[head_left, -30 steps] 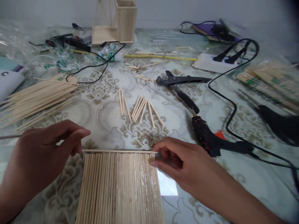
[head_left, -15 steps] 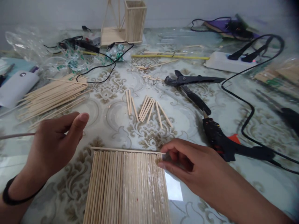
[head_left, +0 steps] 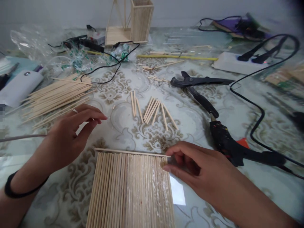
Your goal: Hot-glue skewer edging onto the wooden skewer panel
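1. Head view: left hand [head_left: 68, 136] hovers, fingers open and empty, beside the long sticks [head_left: 57, 95].
2. On the tabletop [head_left: 114, 126] lies the stick panel [head_left: 130, 190], rows already packed side by side; a cross stick [head_left: 130, 152] sits along its far edge.
3. That stick's end is pinched in the fingers of the right hand [head_left: 197, 171]; cut pieces [head_left: 152, 109] lie unused beyond.

The place looks like a hobby craft corner at home rather than a workshop. A table [head_left: 114, 91] covered with an ornate patterned cloth under a glossy clear sheet stands against a plain wall. Across it lie a heap of long sticks [head_left: 57, 95], short cut pieces [head_left: 152, 109], a glue gun [head_left: 226, 145], cutting pliers [head_left: 201, 81], a power strip [head_left: 228, 63], a panel of glued sticks [head_left: 130, 186] and a small stick-built box [head_left: 141, 20].
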Demonstrator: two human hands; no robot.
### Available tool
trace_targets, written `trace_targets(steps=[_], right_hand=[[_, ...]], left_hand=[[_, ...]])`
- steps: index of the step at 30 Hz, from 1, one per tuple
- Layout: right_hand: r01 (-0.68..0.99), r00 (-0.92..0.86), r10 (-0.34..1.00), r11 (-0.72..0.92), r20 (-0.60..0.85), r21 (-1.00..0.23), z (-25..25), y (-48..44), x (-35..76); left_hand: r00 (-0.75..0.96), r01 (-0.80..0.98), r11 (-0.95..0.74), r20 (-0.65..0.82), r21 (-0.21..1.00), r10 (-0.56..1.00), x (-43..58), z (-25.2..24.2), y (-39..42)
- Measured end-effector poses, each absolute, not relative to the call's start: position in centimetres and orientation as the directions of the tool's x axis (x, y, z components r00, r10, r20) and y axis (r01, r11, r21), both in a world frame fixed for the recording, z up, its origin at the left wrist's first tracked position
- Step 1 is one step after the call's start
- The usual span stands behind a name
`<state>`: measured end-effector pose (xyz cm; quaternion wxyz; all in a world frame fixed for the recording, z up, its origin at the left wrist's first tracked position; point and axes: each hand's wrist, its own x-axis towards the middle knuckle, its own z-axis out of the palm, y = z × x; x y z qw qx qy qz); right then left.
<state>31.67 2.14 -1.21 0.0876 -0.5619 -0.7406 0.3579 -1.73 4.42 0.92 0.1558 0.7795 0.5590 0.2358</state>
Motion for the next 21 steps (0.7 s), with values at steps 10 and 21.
trace_targets(steps=[10, 21], right_hand=[[0.768, -0.354, 0.896, 0.115, -0.269, -0.63, -1.3, 2.1, 31.7], [0.785, -0.341, 0.892, 0.096, -0.298, -0.613, -0.7, 2.4, 31.2]], left_hand=[[0.362, 0.807, -0.383, 0.135, 0.451, 0.922, -1.6, -0.7, 4.3], [0.27, 0.803, -0.321, 0.174, 0.503, 0.947, -0.3, -1.1, 5.3]])
